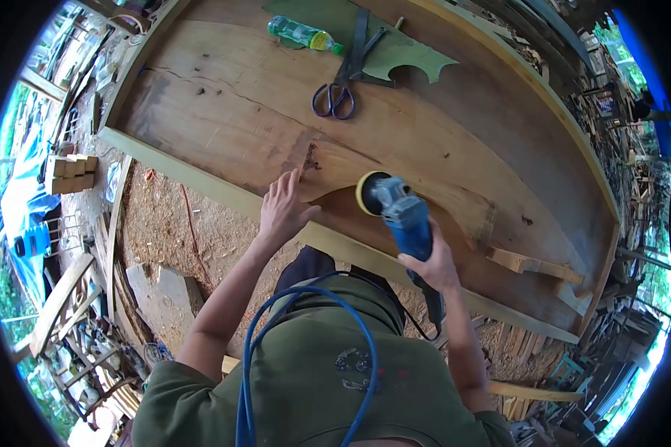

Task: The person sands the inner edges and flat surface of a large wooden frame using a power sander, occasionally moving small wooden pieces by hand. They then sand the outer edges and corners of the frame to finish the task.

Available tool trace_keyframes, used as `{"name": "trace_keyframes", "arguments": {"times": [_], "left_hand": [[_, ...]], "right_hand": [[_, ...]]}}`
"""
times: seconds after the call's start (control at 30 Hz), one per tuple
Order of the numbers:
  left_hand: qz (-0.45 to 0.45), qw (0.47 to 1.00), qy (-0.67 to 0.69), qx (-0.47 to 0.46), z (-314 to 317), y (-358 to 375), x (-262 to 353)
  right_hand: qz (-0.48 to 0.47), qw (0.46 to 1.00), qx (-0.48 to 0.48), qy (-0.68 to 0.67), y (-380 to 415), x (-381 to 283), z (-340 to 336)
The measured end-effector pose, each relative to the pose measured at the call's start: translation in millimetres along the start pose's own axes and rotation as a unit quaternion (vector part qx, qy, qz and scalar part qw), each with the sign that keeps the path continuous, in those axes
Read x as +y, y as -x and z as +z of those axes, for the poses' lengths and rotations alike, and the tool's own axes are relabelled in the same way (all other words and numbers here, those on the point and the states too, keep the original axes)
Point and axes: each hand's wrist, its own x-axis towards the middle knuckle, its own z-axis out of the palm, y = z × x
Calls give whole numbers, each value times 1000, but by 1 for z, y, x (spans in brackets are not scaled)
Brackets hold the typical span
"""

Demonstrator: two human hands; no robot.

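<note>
My right hand [438,266] is wrapped around the blue body of an angle grinder [410,223]. Its round, yellow-edged pad [367,194] faces left, over a curved wooden piece [417,192] lying on the workbench. My left hand [282,207] rests at the left end of that piece, fingers stretched out and thumb apart. Dark, rough marks show on the wood just beyond those fingertips. Farther back lie scissors [334,101] with dark loop handles, beside a green sheet [410,56] with a cut-out edge and a plastic bottle [306,35].
A raised wooden rim [194,167] borders the workbench [194,127]. Small wood blocks [533,264] lie at its right. A blue cable [306,290] loops over my shirt. Sawdust [160,231] and boards [164,290] cover the ground at left; stacked blocks [71,173] stand farther out.
</note>
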Motion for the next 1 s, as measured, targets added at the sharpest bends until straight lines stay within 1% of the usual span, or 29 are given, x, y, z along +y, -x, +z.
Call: {"name": "trace_keyframes", "arguments": {"times": [0.03,0.07,0.1,0.13,0.2,0.27,0.3,0.37,0.4,0.47,0.5,0.53,0.6,0.63,0.7,0.73,0.77,0.8,0.83,0.87,0.93,0.97,1.0], "left_hand": [[-31,999,-20,-28,6,-6,6],[-60,996,-40,-53,14,-14,10],[-51,997,-61,-9,28,-17,7],[-38,998,-59,0,35,-16,3],[-56,998,-11,3,38,-17,-7],[5,998,-17,56,37,-17,-14],[16,997,-22,71,34,-20,-13],[26,999,15,25,20,-25,-15],[25,999,1,36,13,-31,-17],[109,993,2,56,2,-35,-20],[88,995,-2,44,-3,-38,-17],[74,996,-14,56,-13,-41,-20],[125,991,-55,17,-23,-54,-12],[159,984,-44,61,-33,-66,-5],[80,996,18,-20,-57,-89,7],[65,998,3,2,-54,-108,-2],[46,998,-16,26,-52,-128,-16],[52,996,-30,61,-54,-144,-16],[59,993,-42,93,-54,-153,-14],[53,993,-41,95,-58,-152,-11],[-74,993,-77,42,-49,-152,10],[-75,994,-68,27,-40,-148,18],[-102,992,-70,28,-37,-143,20]], "right_hand": [[23,999,20,-9,11,-4,-9],[22,999,29,-8,22,3,-15],[20,997,69,-6,34,11,-23],[13,994,111,-4,45,18,-29],[33,983,167,-63,68,25,-38],[51,969,217,-103,89,35,-45],[63,962,239,-116,98,36,-49],[88,949,267,-141,119,48,-56],[100,945,274,-151,127,59,-57],[118,911,307,-248,140,56,-55],[112,917,285,-255,148,58,-54],[97,914,287,-269,150,64,-56],[72,913,291,-277,151,75,-65],[70,915,302,-258,154,78,-65],[61,920,306,-237,158,84,-74],[59,923,298,-236,160,83,-77],[54,921,309,-231,158,81,-78],[47,918,320,-228,153,81,-79],[43,922,309,-228,151,86,-82],[42,929,287,-229,151,93,-88],[55,935,276,-218,157,102,-99],[30,940,279,-193,156,104,-103],[2,946,275,-171,152,106,-105]]}}
